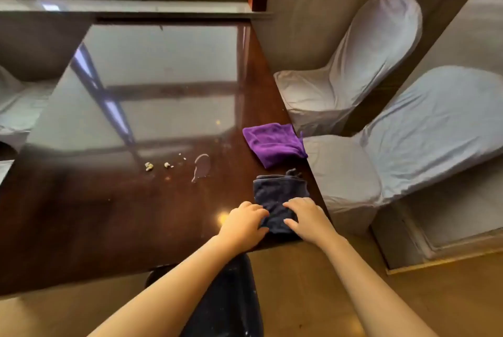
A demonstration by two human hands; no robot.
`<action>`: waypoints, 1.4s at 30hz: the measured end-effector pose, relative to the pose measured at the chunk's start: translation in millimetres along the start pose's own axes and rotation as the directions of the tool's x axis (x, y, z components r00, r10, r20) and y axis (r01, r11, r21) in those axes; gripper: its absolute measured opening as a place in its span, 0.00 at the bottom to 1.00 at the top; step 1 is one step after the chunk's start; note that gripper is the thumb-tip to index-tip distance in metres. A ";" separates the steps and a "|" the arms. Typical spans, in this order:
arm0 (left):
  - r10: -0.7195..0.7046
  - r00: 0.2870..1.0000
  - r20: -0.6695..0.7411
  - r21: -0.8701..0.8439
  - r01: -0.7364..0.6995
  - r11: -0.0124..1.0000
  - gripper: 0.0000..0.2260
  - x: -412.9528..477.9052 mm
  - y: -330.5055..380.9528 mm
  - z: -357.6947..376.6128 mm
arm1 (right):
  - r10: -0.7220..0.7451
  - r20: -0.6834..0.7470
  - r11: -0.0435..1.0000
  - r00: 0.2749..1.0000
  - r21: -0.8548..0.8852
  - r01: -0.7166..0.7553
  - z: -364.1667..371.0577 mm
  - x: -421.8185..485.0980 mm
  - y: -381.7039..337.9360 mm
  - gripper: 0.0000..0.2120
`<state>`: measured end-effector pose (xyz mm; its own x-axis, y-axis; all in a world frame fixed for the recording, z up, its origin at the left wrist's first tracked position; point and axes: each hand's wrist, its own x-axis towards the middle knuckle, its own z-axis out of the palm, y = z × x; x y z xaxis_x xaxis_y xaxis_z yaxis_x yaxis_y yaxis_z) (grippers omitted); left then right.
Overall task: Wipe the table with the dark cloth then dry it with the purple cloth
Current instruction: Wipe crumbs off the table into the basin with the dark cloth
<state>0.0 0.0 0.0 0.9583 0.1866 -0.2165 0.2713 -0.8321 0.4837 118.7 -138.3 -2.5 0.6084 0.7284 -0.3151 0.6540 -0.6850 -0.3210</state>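
A folded dark cloth (277,192) lies at the near right corner of the glossy dark wooden table (114,217). My left hand (245,223) rests on the cloth's near left edge, fingers curled onto it. On the near right part of the cloth sits my right hand (304,215), fingers spread and pressing down. Just beyond, a folded purple cloth (273,143) lies by the table's right edge, untouched. Small crumbs (149,166) and a patch of spilled liquid (202,166) sit on the table to the left of the cloths.
Two chairs in white covers (362,64) (424,143) stand close along the table's right side. Another covered chair (13,102) is at the left. A window and sill (130,7) run behind the table's far end. The table's near edge is just below my hands.
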 end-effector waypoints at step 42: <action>-0.131 0.836 -0.532 -0.080 0.105 0.991 0.10 34.3 -70.8 -218.0 | -0.323 -0.390 0.894 0.862 0.174 0.413 -137.0 126.2 -142.4 0.11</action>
<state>33.2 179.1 143.2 0.8138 0.5431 0.2069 0.3764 -0.7638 0.5244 163.9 52.6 125.8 0.4890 0.8534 0.1803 0.7579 -0.3133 -0.5722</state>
